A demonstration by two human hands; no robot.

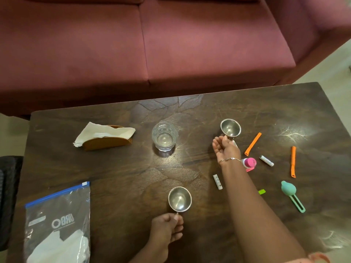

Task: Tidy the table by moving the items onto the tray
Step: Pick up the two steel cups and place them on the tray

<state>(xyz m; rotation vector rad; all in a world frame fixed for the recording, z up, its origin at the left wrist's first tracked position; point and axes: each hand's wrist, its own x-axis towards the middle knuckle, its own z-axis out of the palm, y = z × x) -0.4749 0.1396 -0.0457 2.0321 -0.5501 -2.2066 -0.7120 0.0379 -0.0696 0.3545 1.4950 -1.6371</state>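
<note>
- The left hand (167,227) is closed around the short handle of a small round steel measuring cup (179,199) near the front of the dark wooden bench (121,168); that grip pinches the handle between thumb and fingers, and the cup sits level, bowl up.
- The right hand (226,148) reaches to a second steel measuring cup (230,128) farther back, fingers curled at its base; whether that grip has fully pressed together on the handle cannot be told.
- No tray shows in view, so its place should be found before either cup is carried off.
- Both cups would best be kept level and lifted straight up, clear of the clear drinking glass (164,136) that stands between them.
- The right forearm lies above a small white tube (217,181) and a pink-capped bottle (249,163); drawing the arm back high would likely avoid sweeping them.
- Two orange strips (252,144), a teal squeezer tool (292,198), a napkin holder (106,138) and a zip bag (58,223) are yet to be moved.
</note>
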